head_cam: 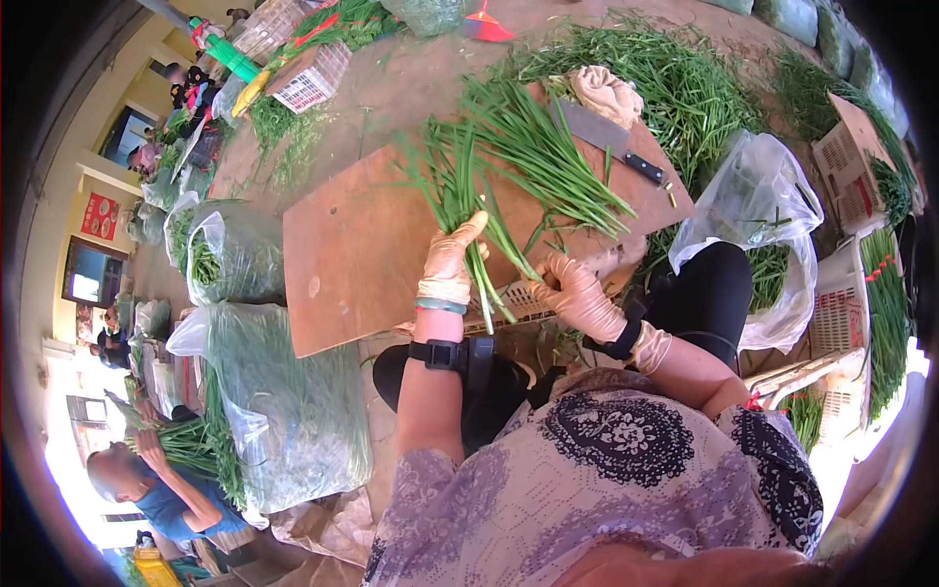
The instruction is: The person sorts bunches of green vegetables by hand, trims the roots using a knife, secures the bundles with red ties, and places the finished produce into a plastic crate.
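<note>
My left hand (455, 253), in a thin pale glove, is closed around a small bunch of Chinese chives (458, 180). Their leaves fan out over a brown wooden board (345, 249), and their pale stem ends hang past its near edge. With thumb and fingertips, my right hand (576, 297), gloved too, pinches the stem ends of a few chive stalks (510, 242) just right of that bunch. A larger heap of chives (546, 165) lies on the board beyond. Behind the heap rests a cleaver (594, 126) with a black handle, its blade partly under a crumpled cloth (607, 94).
Loose greens (660, 73) cover the floor behind the board. To the right are an open clear plastic bag (763, 191) and a plastic crate (836, 315). Large filled bags (293, 411) stand at left, near another person (183, 499) holding greens. Under the board shows a crate (506, 297).
</note>
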`<state>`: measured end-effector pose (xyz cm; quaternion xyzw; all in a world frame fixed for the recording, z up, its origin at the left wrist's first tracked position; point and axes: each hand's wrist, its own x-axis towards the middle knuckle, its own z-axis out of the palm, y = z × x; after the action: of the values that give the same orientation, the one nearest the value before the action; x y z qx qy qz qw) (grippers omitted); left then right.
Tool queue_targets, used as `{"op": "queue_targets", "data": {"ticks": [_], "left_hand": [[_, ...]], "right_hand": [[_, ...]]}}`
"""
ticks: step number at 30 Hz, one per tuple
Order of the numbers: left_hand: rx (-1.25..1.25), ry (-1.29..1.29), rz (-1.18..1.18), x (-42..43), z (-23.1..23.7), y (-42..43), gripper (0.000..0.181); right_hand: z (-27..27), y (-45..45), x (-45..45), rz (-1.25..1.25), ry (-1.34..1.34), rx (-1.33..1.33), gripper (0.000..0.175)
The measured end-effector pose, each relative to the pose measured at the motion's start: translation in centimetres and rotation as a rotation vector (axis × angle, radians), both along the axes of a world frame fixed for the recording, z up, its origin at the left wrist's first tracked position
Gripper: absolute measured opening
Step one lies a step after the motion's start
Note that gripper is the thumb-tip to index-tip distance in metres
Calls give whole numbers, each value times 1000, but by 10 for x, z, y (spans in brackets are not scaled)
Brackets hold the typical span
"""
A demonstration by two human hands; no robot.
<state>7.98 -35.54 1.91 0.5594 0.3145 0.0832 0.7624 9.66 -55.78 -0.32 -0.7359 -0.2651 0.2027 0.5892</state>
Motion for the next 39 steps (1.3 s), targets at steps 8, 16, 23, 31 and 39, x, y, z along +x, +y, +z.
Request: {"op": "queue_targets", "data": {"ticks": [8, 16, 23, 31, 39], "left_hand": [[-60, -338, -81, -13, -25, 2, 39], [-13, -238, 113, -19, -33, -2, 27], [-150, -148, 127, -22, -47, 23, 23], [-73, -150, 124, -25, -44, 26, 26], [-203, -269, -91, -18, -41, -6, 41]], "right_hand": [[-21, 16, 19, 252, 729, 306, 27], [-11, 16, 9, 106, 746, 263, 18], [31, -18, 3, 192, 428, 209, 18], [151, -83, 64, 328, 292, -14, 12], [203, -127, 276, -238, -466, -6, 26]]}}
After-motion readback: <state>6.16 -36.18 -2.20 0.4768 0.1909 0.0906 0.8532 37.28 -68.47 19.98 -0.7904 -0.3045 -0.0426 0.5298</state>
